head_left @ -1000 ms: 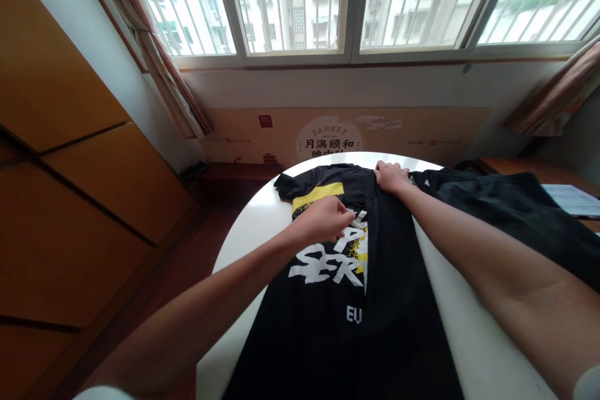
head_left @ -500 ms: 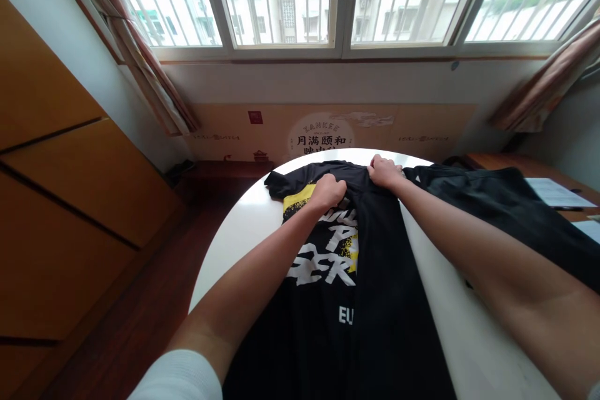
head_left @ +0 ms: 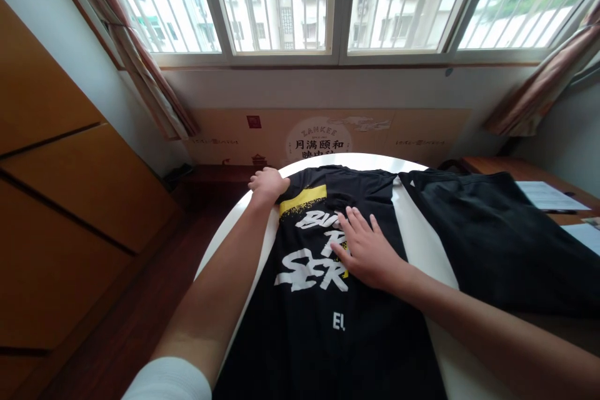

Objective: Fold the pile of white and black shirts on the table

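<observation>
A black T-shirt (head_left: 309, 319) with white lettering and a yellow band lies on a white round table (head_left: 220, 237), its right part folded inward over the print. At the shirt's upper left, my left hand (head_left: 269, 184) is closed on the short sleeve, which it mostly covers. My right hand (head_left: 368, 250) rests on the folded part beside the lettering, palm down, with fingers spread and nothing in them. The shirt's lower end runs out of view at the bottom.
Another black garment (head_left: 506, 237) lies at the right, reaching over a wooden desk (head_left: 492, 165) with papers (head_left: 550, 195) on it. Behind the table are a printed beige panel (head_left: 370, 137) and barred windows. A wooden cabinet (head_left: 60, 219) stands at the left.
My left hand has moved left from the shirt's middle to its sleeve. My right hand has let go of the top edge and come down onto the folded part, its fingers now spread.
</observation>
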`<state>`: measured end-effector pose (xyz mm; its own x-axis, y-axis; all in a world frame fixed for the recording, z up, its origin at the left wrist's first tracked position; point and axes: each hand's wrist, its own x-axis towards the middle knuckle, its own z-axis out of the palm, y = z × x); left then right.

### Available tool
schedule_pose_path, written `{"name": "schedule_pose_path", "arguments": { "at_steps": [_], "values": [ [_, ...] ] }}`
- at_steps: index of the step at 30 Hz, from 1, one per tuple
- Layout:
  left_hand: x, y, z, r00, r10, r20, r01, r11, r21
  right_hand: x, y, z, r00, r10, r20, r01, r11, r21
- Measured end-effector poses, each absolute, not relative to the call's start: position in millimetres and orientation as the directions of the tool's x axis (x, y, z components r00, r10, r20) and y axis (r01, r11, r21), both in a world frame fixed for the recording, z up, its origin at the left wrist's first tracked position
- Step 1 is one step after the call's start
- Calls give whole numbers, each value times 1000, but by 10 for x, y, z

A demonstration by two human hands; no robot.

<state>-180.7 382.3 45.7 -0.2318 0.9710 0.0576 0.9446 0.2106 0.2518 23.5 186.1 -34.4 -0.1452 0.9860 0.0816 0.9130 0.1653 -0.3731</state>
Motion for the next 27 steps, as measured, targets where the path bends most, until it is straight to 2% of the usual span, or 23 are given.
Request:
{"name": "schedule_pose_path", "arguments": {
  "at_steps": [2,5,7,9,12,14,17,20,22,24,26,27],
  "values": [
    [-1945,3906,424,-216,976,-33,936,217,276,219,1732,-365,-185,981,56,913,193,-361],
    [-2069,3966,410,-28,991,-131,947,68,315,216,1667,-282,-229,973,15,917,221,-333],
    [-2117,3967,448,55,987,-148,924,6,383,216,1653,-205,-262,965,-3,914,247,-323],
    [-2138,3930,522,112,981,-159,840,-8,542,218,1634,-142,-299,954,-18,903,277,-328],
    [-2082,3804,683,258,950,-176,550,5,835,221,1590,-85,-361,932,-31,876,327,-354],
    [-1960,3690,802,345,932,-113,360,-20,933,215,1555,-66,-404,915,-14,849,369,-379],
    [-1648,3533,946,420,907,-21,234,-86,969,190,1508,-56,-460,887,43,792,432,-432],
    [-1240,3427,1013,411,911,-35,261,-81,962,185,1522,-53,-474,874,108,725,457,-516],
    [-966,3364,1013,376,924,-64,326,-68,943,230,1599,-38,-371,913,172,685,394,-613],
    [-733,3282,981,355,931,-79,373,-64,926,332,1732,-4,-152,967,205,576,255,-777],
    [-569,3178,915,410,907,-98,342,-53,938,480,1889,43,66,987,146,321,118,-940],
    [-518,3128,869,461,880,-113,304,-37,952,562,1964,65,133,988,84,161,63,-985]
  ]
}}
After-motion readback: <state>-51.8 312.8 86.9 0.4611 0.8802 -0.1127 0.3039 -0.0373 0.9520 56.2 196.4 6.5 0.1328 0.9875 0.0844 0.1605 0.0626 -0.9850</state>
